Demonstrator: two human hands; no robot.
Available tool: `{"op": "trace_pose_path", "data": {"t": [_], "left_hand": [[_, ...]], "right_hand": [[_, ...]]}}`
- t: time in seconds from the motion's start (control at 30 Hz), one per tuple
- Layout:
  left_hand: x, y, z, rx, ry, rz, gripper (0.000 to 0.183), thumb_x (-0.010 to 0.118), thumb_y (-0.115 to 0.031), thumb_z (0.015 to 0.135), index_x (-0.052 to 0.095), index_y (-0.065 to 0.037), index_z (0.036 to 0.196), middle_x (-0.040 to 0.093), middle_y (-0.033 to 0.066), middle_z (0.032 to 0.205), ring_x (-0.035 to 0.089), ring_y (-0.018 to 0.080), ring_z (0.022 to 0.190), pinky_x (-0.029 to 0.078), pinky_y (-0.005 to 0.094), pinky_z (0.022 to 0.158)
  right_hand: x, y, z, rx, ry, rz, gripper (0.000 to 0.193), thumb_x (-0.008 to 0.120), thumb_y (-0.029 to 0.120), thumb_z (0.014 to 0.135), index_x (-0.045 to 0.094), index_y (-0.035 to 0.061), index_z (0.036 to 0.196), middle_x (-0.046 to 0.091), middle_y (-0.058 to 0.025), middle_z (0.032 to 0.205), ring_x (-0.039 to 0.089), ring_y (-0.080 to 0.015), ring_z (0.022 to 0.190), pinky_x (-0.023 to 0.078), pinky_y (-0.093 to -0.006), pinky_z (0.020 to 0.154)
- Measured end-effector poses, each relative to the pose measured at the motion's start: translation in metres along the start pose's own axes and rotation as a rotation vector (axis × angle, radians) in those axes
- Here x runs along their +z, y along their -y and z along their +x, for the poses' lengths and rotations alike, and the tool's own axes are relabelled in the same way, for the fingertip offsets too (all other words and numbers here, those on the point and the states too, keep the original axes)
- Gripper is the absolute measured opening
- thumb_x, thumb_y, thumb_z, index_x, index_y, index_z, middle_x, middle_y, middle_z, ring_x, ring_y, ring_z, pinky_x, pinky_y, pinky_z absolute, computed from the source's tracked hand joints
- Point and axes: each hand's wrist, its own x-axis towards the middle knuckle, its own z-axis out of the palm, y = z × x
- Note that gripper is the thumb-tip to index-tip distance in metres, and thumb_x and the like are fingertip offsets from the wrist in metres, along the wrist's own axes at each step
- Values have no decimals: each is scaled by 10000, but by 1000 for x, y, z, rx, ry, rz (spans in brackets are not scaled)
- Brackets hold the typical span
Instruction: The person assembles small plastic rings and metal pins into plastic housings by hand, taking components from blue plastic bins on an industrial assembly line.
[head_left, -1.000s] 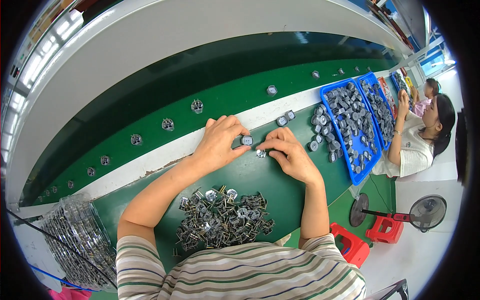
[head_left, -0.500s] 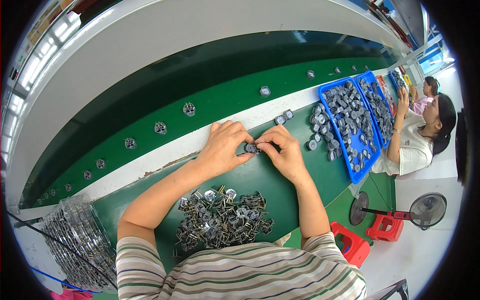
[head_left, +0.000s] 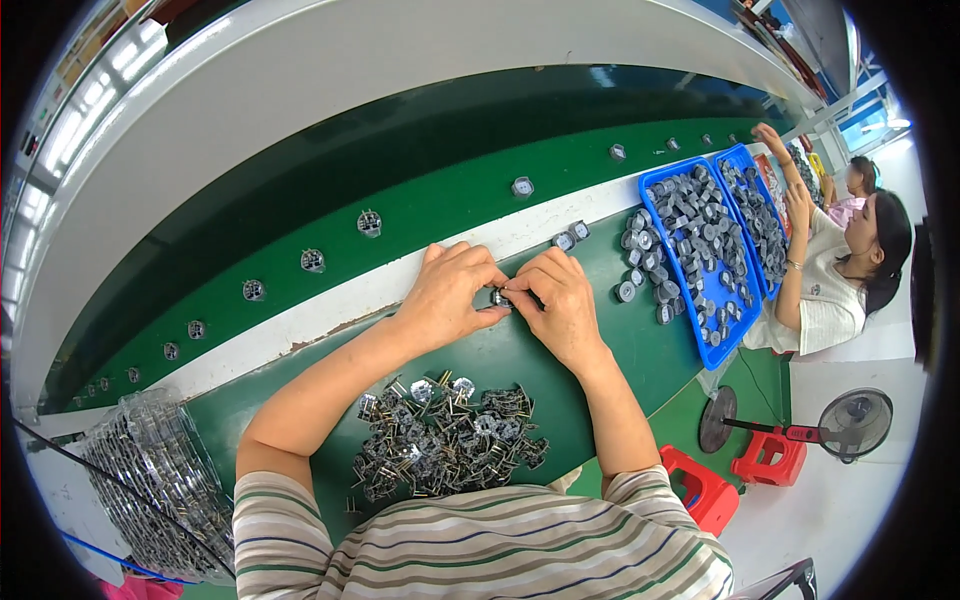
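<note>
Both hands meet over the green bench, near the white rail. My left hand (head_left: 447, 292) pinches a small dark grey plug part (head_left: 499, 297) between thumb and fingers. The fingertips of my right hand (head_left: 557, 308) close on the same part from the right side, hiding much of it. Just in front of my body lies a pile of plug inserts with metal pins (head_left: 445, 435). Beyond my right hand, a few round grey housings (head_left: 564, 240) sit together against the rail.
A green conveyor belt (head_left: 440, 195) behind the rail carries spaced plug parts (head_left: 369, 222). To the right are blue trays (head_left: 712, 355) of grey housings, with loose ones alongside. Stacked clear plastic trays (head_left: 155, 480) stand left. A co-worker (head_left: 830, 265) sits beyond the blue trays, near red stools (head_left: 700, 490).
The parts on the belt have shifted slightly left. My right hand has turned a little around the plug part, covering more of it. The co-worker's arm now stretches toward the belt.
</note>
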Motion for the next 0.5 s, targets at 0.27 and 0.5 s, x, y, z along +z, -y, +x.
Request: {"op": "trace_pose_path", "data": {"t": [0.27,0.5], "left_hand": [[-26,18,17,-18,-207,150,286,875,-197,792,775,-92,1038,679,46,977,639,253,1026,413,412,905],[-55,56,33,-247,-191,479,303,871,-230,816,782,-63,1053,697,94,1047,644,299,1070,477,479,949]], "right_hand": [[-1,-6,-6,251,-105,310,218,826,101,873,733,41,1061,716,-60,911,658,-257,846,521,-415,779],[-3,-7,-7,193,-137,237,233,811,100,901,732,46,1114,721,-89,901,675,-262,836,524,-417,839]]}}
